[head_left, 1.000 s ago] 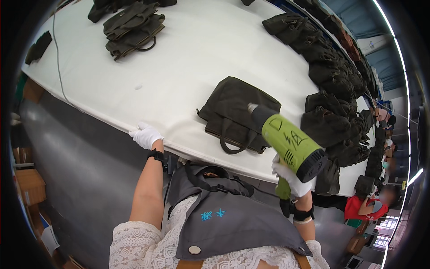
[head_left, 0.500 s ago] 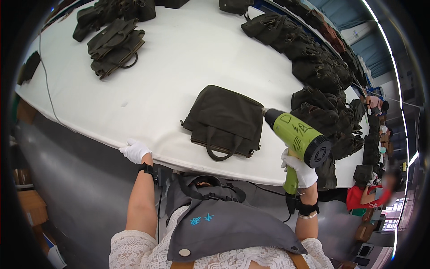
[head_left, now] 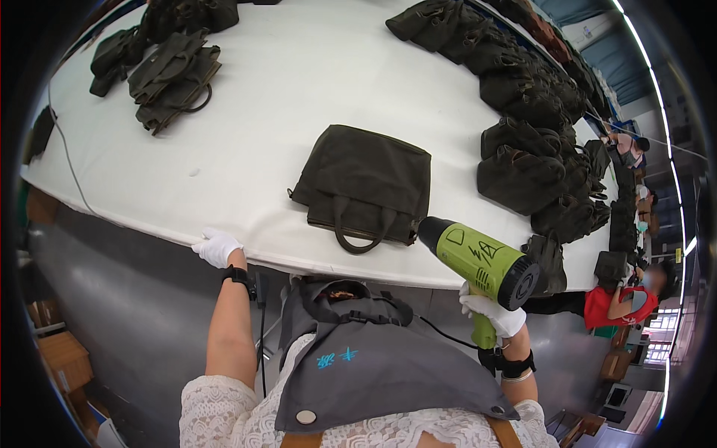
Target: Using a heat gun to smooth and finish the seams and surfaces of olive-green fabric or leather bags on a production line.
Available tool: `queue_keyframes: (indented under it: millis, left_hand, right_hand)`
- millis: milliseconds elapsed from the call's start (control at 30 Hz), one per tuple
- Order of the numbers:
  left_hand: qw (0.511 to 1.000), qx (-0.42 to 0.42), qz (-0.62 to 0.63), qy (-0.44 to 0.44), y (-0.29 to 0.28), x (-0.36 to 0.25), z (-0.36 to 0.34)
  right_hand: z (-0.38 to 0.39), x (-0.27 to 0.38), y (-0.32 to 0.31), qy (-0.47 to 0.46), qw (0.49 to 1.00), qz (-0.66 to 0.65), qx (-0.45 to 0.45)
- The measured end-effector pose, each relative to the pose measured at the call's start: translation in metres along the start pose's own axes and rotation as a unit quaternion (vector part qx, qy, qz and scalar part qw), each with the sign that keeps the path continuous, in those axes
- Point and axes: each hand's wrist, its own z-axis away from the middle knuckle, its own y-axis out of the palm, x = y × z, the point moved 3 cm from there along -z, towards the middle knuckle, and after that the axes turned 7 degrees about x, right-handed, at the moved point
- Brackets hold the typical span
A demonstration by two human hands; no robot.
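A dark olive fabric bag lies flat on the white-covered table, its carry handle toward me. My right hand, in a white glove, is closed around the grip of a green heat gun. The black nozzle of the heat gun points left, at the bag's lower right corner; whether they touch I cannot tell. My left hand, also gloved, rests at the table's near edge, left of the bag, fingers stretched out and holding nothing.
Similar dark bags are heaped along the right side. Another bag group lies at the far left. A grey cable crosses the table's left end. Beyond the right end is a person in red.
The heat gun has come down and nearer to me, its nozzle shifting from the bag's upper right corner to the lower right one. My left hand has stayed at the table edge.
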Motion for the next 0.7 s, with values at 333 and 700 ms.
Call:
queue_keyframes:
  millis: [333,700]
  left_hand:
    - [1.0,0.007,0.011,-0.007,0.0,-0.002,0.0]
    - [1.0,0.007,0.014,-0.002,0.001,-0.006,0.003]
  right_hand:
    - [0.01,-0.016,0.001,0.002,0.998,0.054,0.026]
    - [0.008,-0.018,-0.002,0.025,0.994,0.104,0.011]
